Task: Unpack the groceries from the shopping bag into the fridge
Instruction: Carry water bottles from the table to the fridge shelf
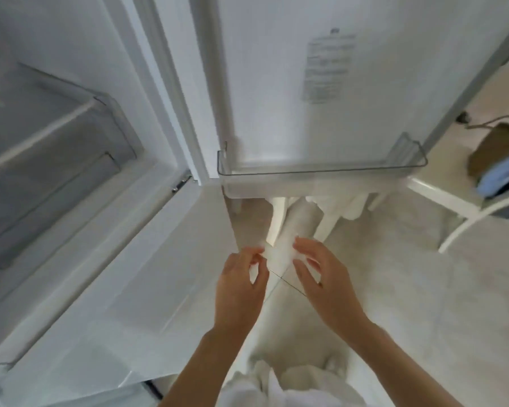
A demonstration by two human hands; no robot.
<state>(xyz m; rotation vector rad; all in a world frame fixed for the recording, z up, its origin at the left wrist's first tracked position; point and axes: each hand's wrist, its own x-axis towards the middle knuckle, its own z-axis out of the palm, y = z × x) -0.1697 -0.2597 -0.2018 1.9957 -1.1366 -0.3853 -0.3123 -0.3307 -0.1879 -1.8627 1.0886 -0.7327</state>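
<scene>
A white shopping bag (294, 221) stands on the floor below the open fridge door, its top partly hidden under the clear door shelf (321, 171). My left hand (241, 280) pinches the bag's near edge with curled fingers. My right hand (323, 274) holds the same edge from the right, thumb and fingers on the white material. The fridge (147, 92) stands open at the left, and its grey drawers (50, 148) show no groceries. The bag's contents are hidden, and the frame is blurred.
The open fridge door (365, 83) fills the upper middle, with a label on its inner face. A white chair (465, 212) at the right carries a brown bag (494, 148) and blue cloth (503, 174). Pale tiled floor (423, 289) lies to the right of my hands.
</scene>
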